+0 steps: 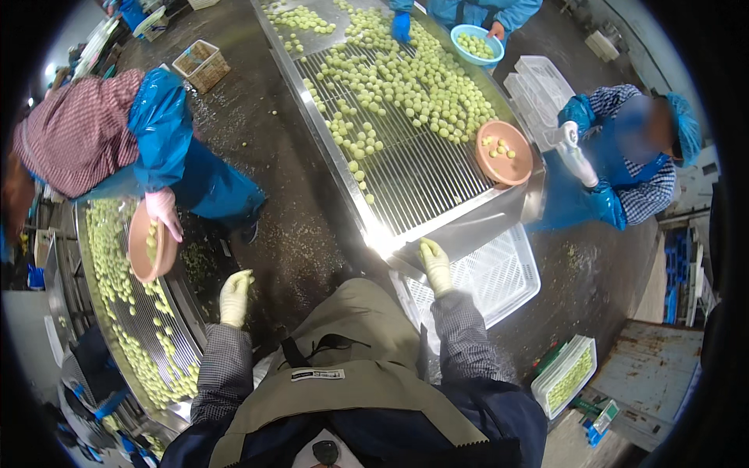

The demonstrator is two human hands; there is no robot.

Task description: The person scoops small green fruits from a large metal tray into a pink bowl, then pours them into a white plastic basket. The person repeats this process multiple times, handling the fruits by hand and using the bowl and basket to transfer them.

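Note:
My left hand (236, 297), in a pale yellow glove, hangs over the dark floor with its fingers curled together and nothing visible in them. My right hand (436, 267), gloved alike, is just before the near end of a steel sorting table (468, 220) with a slatted top. Its fingers are bent; I cannot tell whether they touch the steel. Round pale-green fruits (404, 79) cover much of the tabletop. An orange-pink plastic bowl (508, 167) with several fruits rests at the table's near right corner. Below my right hand lies a white perforated plastic crate (497, 275).
A person in blue sleeves (161, 128) stands left, holding a bowl (137, 240) over a second fruit-laden sorting table (105, 292). Two people (614, 152) work along the table's far right side. A full crate (570, 377) sits lower right; a wicker-like basket (203, 69) stands on the floor.

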